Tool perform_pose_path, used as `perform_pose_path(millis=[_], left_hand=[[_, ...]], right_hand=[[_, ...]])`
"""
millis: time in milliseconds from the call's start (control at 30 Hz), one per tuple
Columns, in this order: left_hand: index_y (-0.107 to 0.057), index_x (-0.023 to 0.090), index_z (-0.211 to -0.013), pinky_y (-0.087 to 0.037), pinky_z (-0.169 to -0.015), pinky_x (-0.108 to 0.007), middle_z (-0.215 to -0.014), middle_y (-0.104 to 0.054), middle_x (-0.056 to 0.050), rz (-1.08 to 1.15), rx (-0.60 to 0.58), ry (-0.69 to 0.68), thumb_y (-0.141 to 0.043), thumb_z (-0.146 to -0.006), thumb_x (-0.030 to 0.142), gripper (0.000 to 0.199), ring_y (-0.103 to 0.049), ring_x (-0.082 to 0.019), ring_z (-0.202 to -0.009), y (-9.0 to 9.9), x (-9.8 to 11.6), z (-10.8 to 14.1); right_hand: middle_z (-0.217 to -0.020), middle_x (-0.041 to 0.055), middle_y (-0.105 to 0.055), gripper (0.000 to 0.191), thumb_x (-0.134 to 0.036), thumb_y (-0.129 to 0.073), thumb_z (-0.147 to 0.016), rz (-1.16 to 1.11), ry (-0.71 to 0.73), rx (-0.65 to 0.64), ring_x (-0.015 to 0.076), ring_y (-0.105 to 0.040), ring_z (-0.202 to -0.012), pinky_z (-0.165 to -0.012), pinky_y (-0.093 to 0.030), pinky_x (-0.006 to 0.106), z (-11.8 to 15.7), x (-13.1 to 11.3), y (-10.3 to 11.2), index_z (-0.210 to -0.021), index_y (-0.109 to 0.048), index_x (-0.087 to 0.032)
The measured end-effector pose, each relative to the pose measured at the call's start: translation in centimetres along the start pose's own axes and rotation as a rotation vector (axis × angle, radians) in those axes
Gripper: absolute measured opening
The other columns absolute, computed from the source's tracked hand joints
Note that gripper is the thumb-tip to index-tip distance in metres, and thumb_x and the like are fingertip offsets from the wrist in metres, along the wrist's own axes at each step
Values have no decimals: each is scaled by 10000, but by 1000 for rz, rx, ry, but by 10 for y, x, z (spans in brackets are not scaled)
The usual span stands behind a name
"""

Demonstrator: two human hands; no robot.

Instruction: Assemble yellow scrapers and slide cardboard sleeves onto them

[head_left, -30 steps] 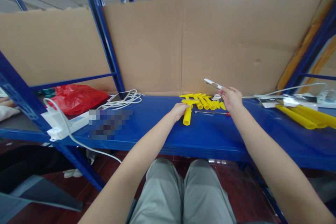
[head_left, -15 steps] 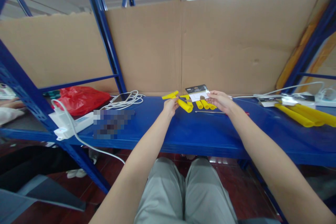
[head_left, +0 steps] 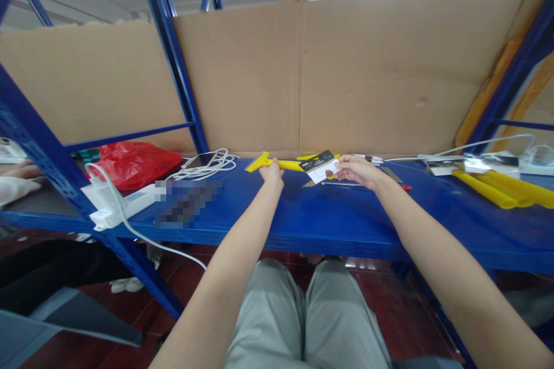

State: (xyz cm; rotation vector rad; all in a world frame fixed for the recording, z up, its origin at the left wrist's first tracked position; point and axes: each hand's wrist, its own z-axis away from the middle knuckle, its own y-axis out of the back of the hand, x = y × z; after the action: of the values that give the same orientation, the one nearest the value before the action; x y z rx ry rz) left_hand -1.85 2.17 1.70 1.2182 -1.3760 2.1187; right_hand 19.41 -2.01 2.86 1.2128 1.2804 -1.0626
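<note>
My left hand (head_left: 272, 173) is closed around a yellow T-shaped scraper (head_left: 291, 165), its wide head (head_left: 258, 164) pointing left and its handle pointing right. Between the fingers of my right hand (head_left: 355, 170) is a black-and-white printed card (head_left: 319, 166), tilted, with a hole through which yellow shows. The handle's right end meets the card's left edge; whether they touch, I cannot tell. Behind the card lies another yellow piece (head_left: 306, 157), mostly covered. Under my right hand runs a thin metal rod (head_left: 341, 184), and a red piece (head_left: 405, 187) lies to its right.
Several yellow handles (head_left: 493, 189) with cards lie on the blue shelf (head_left: 329, 219) at right. At left are a white power strip (head_left: 125, 207), a red plastic bag (head_left: 134, 164) and a coiled white cable (head_left: 212, 167). Cardboard (head_left: 242, 81) stands behind. Another person's hand (head_left: 21, 171) shows far left.
The scraper has swung level and shifted left, its handle now pointing at the card. My right hand has tilted the card and brought it lower and slightly left.
</note>
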Motion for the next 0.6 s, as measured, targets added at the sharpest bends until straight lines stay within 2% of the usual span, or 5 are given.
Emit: perform_pose_path(millis=[133, 300, 467, 533, 600], left_hand=[[-592, 178, -935, -576, -772, -237, -840, -651, -5, 79, -28, 39, -592, -896, 35, 148, -698, -122, -852, -1, 0, 3], [-590, 150, -811, -587, -766, -268, -698, -616, -5, 91, -202, 124, -575, -904, 46, 140, -678, -121, -701, -2, -6, 5], [-634, 114, -811, -595, -712, -268, -697, -662, -35, 90, -237, 176, -624, -808, -29, 143, -690, -148, -661, -4, -12, -4], [-646, 97, -824, -602, -706, -296, -740, -697, -61, 78, -237, 209, -618, -771, -46, 156, -711, -179, -680, -5, -13, -7], [-653, 85, -821, -606, -728, -337, -792, -724, -92, 95, -291, 244, -613, -743, -43, 155, -730, -218, -712, -5, -14, -7]], right_hand=[[-655, 16, -686, 175, -41, -578, -865, -47, 32, -22, 104, -655, -559, -611, -548, 208, -2, 4, 0, -775, -547, -188], [-683, 22, -709, 167, -63, -598, -865, -57, 69, -43, 131, -697, -605, -692, -578, 262, -3, 7, -8, -793, -527, -196], [-728, 21, -725, 186, -113, -637, -853, -42, 101, -57, 144, -716, -637, -702, -586, 277, -3, 9, -18, -776, -495, -204], [-739, 16, -723, 184, -108, -620, -860, -28, 106, -29, 140, -718, -652, -708, -584, 270, -3, 10, -23, -767, -493, -203], [-720, 5, -713, 188, -94, -594, -867, -11, 103, 13, 134, -715, -653, -708, -584, 266, -3, 12, -28, -757, -490, -204]])
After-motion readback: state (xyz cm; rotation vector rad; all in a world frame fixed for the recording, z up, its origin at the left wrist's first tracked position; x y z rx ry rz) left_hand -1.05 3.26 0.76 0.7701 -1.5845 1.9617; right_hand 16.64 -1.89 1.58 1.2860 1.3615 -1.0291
